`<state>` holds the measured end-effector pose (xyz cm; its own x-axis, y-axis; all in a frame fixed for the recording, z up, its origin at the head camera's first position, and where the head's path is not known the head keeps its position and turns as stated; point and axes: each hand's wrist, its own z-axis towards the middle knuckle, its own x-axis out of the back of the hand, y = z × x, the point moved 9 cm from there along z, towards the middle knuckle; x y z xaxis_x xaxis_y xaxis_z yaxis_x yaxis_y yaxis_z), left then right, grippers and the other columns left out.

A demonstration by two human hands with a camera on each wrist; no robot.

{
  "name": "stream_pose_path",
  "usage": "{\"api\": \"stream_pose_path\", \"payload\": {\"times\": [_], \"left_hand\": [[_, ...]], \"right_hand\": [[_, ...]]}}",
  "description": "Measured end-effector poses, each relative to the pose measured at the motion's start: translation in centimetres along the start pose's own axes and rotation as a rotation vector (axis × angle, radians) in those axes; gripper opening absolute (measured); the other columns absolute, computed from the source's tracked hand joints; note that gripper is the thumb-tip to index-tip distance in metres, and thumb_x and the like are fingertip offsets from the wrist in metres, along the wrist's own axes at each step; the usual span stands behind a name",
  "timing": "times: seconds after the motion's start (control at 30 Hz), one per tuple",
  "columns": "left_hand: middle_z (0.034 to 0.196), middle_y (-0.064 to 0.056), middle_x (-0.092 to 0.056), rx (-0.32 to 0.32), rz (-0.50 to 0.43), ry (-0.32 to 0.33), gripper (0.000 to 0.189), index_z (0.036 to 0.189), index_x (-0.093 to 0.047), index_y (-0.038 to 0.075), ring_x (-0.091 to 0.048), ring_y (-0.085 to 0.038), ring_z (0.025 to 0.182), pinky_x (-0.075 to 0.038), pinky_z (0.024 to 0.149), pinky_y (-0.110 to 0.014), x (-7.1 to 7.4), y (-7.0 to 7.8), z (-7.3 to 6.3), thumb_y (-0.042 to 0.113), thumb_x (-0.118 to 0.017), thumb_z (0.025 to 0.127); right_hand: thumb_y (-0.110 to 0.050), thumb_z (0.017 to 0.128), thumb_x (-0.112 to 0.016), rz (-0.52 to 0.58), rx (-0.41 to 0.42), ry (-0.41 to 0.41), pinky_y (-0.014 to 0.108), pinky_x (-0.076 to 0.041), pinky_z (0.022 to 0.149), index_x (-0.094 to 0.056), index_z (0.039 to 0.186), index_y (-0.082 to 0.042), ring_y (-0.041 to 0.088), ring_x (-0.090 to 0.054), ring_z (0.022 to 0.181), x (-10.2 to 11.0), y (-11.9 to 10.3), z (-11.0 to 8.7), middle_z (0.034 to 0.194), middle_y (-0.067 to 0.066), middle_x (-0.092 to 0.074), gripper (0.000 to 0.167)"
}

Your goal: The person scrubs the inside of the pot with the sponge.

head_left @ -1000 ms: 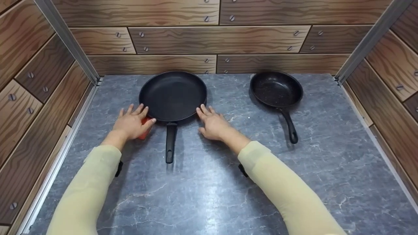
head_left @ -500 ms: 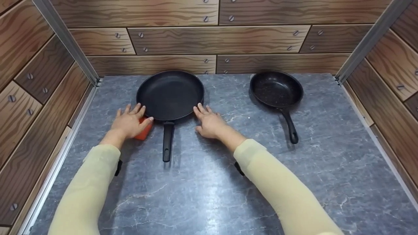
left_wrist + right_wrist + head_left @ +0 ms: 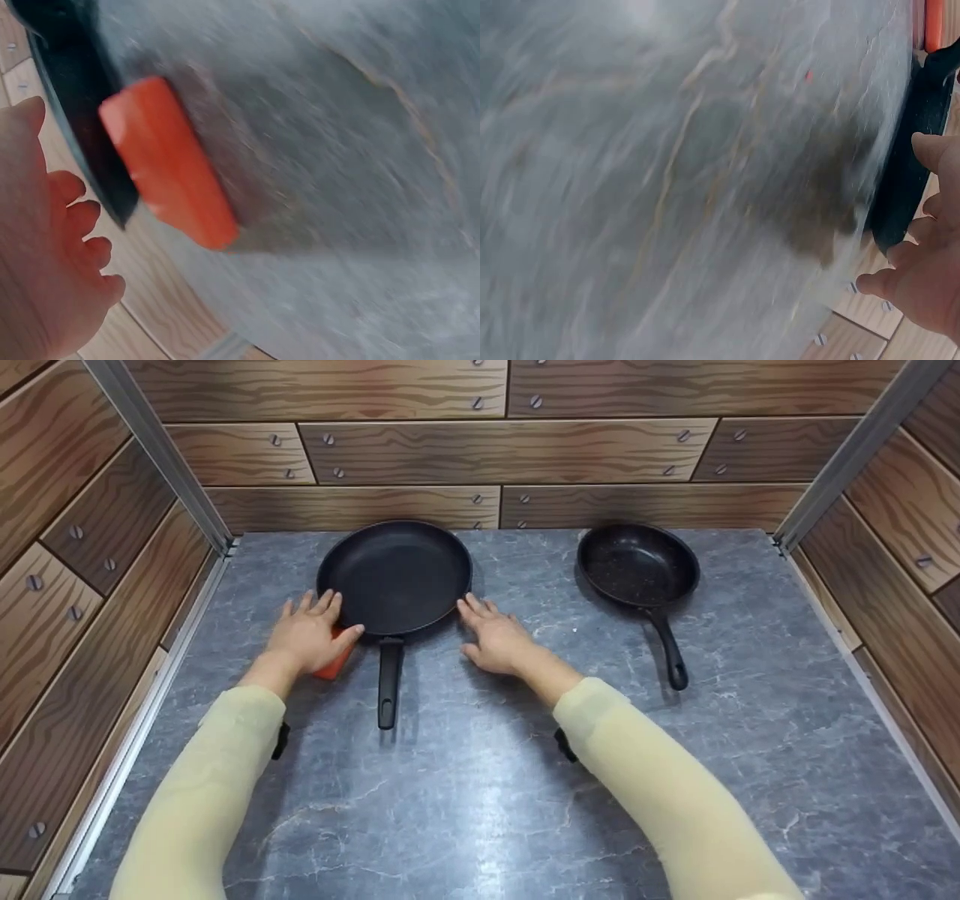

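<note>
the large pan, left of centre in the head view, looks set down, but handling seems unfinished: left hand and right hand are at its lower edges, fingers spread, pinching nothing. an orange block lies lower left; the upper-right smaller pan is untouched.

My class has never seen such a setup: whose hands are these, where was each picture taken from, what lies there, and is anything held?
No machine here: one person works bare-handed. The wide view comes from a camera on the head, the close ones from each wrist. On the grey surface lie a large pan, a smaller pan to its right and an orange block. The left hand and right hand are at the large pan's rim, fingers outstretched; neither seems to grip anything.
</note>
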<state>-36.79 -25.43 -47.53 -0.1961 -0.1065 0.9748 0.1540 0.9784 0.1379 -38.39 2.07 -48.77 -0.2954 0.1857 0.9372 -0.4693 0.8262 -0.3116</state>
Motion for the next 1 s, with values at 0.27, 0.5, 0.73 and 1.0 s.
{"api": "stream_pose_path", "payload": {"times": [0.27, 0.5, 0.73, 1.0], "left_hand": [[0.174, -0.017, -0.021, -0.128, 0.025, 0.132, 0.09, 0.17, -0.021, 0.006, -0.009, -0.041, 0.162, -0.002, 0.128, -0.059, 3.6, 8.5, 1.5, 0.07, -0.032, 0.107], [0.175, -0.014, -0.018, -0.203, 0.058, 0.149, 0.089, 0.17, -0.021, 0.01, -0.008, -0.036, 0.162, -0.001, 0.128, -0.055, 5.2, 16.8, 3.2, 0.071, -0.031, 0.106], [0.176, -0.011, -0.014, -0.277, 0.108, 0.107, 0.089, 0.171, -0.017, 0.011, -0.005, -0.035, 0.163, 0.003, 0.128, -0.054, 4.0, 25.0, 5.6, 0.072, -0.028, 0.106], [0.177, -0.008, -0.012, -0.33, 0.124, 0.083, 0.089, 0.172, -0.015, 0.015, -0.006, -0.033, 0.163, 0.002, 0.128, -0.052, 1.7, 32.9, 8.2, 0.073, -0.026, 0.106]], "right_hand": [[-0.037, 0.107, -0.06, -0.034, -0.014, 0.087, 0.067, -0.015, 0.123, -0.018, 0.17, -0.011, 0.04, -0.01, 0.161, 5.1, 4.7, -3.8, 0.176, 0.012, -0.011, 0.08], [-0.035, 0.108, -0.057, -0.072, -0.077, 0.152, 0.071, -0.014, 0.121, -0.018, 0.17, -0.007, 0.045, -0.009, 0.16, 9.7, 11.4, -8.6, 0.175, 0.017, -0.011, 0.078], [-0.032, 0.109, -0.056, -0.078, -0.151, 0.203, 0.077, -0.019, 0.117, -0.024, 0.167, 0.002, 0.053, -0.015, 0.156, 11.7, 18.6, -12.5, 0.172, 0.026, -0.018, 0.074], [-0.031, 0.11, -0.054, -0.078, -0.24, 0.178, 0.074, -0.021, 0.118, -0.022, 0.166, 0.004, 0.056, -0.016, 0.154, 11.8, 24.5, -15.5, 0.171, 0.029, -0.017, 0.074]]}}
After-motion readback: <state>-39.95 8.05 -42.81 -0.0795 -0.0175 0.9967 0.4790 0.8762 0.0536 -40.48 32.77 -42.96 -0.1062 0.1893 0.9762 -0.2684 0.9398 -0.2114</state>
